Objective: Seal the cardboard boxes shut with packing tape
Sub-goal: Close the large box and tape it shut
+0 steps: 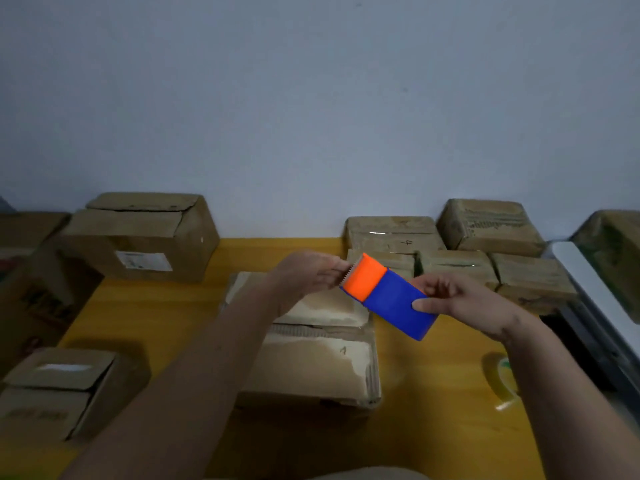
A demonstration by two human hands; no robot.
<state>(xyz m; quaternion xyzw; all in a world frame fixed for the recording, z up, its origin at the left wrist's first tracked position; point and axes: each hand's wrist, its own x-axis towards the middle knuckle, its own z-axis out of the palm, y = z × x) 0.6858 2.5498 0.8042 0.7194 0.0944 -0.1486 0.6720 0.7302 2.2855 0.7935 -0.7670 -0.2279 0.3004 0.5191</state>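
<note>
A grey wall (311,98) is backing a yellow table (433,375) crowded with cardboard boxes (138,237). One box (311,358) is lying at centre beneath both hands. The right hand (460,299) is gripping the blue tape dispenser (391,296); the left hand (308,271) is pinching at its orange end, tape indiscernible. A clear roll (502,379) at four o'clock is blurred.

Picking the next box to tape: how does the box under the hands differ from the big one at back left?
The centre box lies low and flat, flaps closed with the seam bare; the back-left box stands taller, its top flaps gaping, with a white label on its side. Both are worn brown cardboard on the yellow table.
</note>
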